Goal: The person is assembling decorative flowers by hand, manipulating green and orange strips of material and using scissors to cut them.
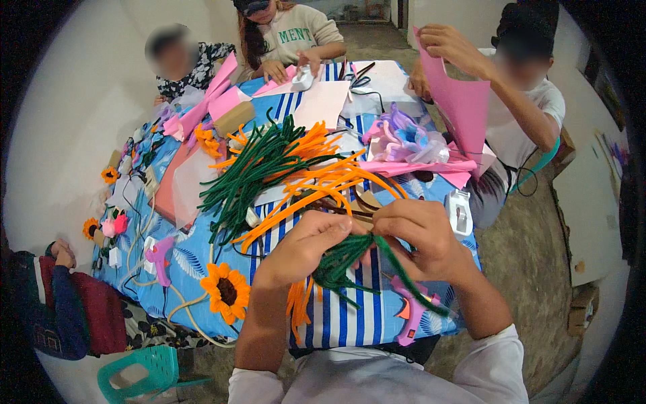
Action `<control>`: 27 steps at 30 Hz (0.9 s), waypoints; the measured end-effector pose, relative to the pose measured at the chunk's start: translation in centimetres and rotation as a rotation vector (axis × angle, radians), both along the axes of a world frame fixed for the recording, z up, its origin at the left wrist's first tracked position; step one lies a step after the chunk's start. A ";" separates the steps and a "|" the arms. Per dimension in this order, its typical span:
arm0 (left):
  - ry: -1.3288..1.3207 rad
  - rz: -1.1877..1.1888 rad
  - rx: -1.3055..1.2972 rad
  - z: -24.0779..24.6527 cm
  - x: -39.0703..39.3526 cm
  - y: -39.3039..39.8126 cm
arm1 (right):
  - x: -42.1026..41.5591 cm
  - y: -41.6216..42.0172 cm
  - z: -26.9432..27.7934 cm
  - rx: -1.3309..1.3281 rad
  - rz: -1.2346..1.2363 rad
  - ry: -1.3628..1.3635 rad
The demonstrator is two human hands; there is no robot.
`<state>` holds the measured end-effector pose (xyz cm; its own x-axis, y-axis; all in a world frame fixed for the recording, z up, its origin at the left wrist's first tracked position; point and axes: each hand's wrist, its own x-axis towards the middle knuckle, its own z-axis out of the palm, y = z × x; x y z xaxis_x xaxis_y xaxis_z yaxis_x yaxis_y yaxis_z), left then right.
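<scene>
Between my two hands is a bunch of green pipe cleaners (339, 267), its strands hanging down and to the left. My left hand (309, 242) grips the bunch at its gathered end. The fingers of my right hand (419, 237) pinch at the same end, where one long green strand (408, 280) trails off to the lower right. Ahead of my hands lie loose orange pipe cleaners (323, 187) and a large heap of green pipe cleaners (247, 177). Under my right wrist rests a pink glue gun (413, 318).
A white tape dispenser (458, 214) stands at right. To the left lie an orange sunflower (225, 294), a second glue gun (161, 260) and trailing cords (189, 308). A purple flower bouquet (406, 134) sits farther back. Several people sit around the table; one holds a pink sheet (454, 96).
</scene>
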<state>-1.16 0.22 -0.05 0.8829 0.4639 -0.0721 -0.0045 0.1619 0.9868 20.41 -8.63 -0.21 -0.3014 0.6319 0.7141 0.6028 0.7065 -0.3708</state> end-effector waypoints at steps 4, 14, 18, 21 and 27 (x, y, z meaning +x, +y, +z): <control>-0.096 -0.223 -0.126 -0.5 -0.2 0.9 | 0.0 0.0 0.7 0.078 0.053 -0.127; -0.274 -0.213 -0.468 -3.0 1.7 0.0 | 0.2 -0.6 1.6 0.178 0.021 -0.204; -0.156 -0.035 -0.146 -1.6 1.3 -0.6 | 0.5 -0.7 1.5 0.034 0.045 -0.178; 0.053 0.164 0.266 -0.7 1.0 -1.6 | 0.5 -0.6 0.9 -0.075 0.031 -0.085; -0.144 0.375 1.072 -0.9 2.4 -2.4 | 0.1 -1.7 0.8 -0.306 -0.068 0.152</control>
<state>1.26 -2.21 -1.00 0.6440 0.4617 0.6101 0.0014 -0.7982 0.6024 20.53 -10.28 0.56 -0.1559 0.8385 0.5222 0.5667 0.5089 -0.6480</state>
